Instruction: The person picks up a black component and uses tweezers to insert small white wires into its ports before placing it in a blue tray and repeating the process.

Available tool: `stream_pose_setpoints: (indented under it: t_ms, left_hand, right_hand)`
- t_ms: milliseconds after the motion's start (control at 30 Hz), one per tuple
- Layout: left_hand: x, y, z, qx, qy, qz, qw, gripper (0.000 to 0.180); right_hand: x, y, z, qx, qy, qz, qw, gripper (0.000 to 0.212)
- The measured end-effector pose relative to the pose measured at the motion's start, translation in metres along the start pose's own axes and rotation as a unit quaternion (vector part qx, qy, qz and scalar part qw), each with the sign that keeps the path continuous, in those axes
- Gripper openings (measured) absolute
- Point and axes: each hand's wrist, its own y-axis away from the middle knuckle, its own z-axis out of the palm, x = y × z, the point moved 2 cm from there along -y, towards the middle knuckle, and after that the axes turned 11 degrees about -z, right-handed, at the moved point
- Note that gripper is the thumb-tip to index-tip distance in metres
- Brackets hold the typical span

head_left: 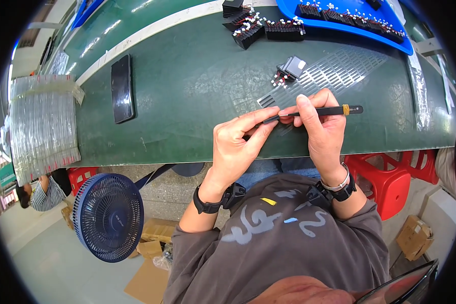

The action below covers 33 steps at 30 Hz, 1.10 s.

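Note:
My left hand (238, 142) pinches a small flat black piece (271, 119) between thumb and fingertips, just above the front part of the green table. In my right hand (323, 126) is a pair of black tweezers (334, 110) with a yellow band near its back end. The tweezers' tips point left and meet the black piece or come very close to it; the fingers partly hide that spot. Beyond my hands lies a small pile of flat black packs (293, 67) with thin wires and white connectors. A clear slotted sheet (347, 63) lies beside and under that pile.
Rows of wired black packs (283, 31) stand at the back, near a blue tray (408, 46) holding more. A black phone (122, 88) lies at left, by stacked clear plastic strips (43, 121). Below the table edge are a dark blue fan (109, 218) and red stools (385, 185).

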Motion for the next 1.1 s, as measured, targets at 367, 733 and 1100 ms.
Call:
stream_pose_setpoints:
  t_ms: [367,733,1100]
  left_hand:
    - [-0.0011,-0.0003,0.0006,0.001,0.008,0.005,1.000,0.027]
    - [-0.0020,-0.0011,0.0007,-0.014,0.072,-0.003,0.997,0.023]
    - [-0.0009,-0.0003,0.0003,-0.018,0.062,-0.003,0.998,0.022]
  right_hand:
    - [0.0029,0.0010,-0.0026,-0.009,0.026,-0.007,1.000,0.019]
    - [0.0000,0.0002,-0.0007,-0.002,-0.009,-0.015,1.000,0.020]
    - [0.0006,0.0012,-0.0036,-0.008,0.015,-0.007,1.000,0.020]
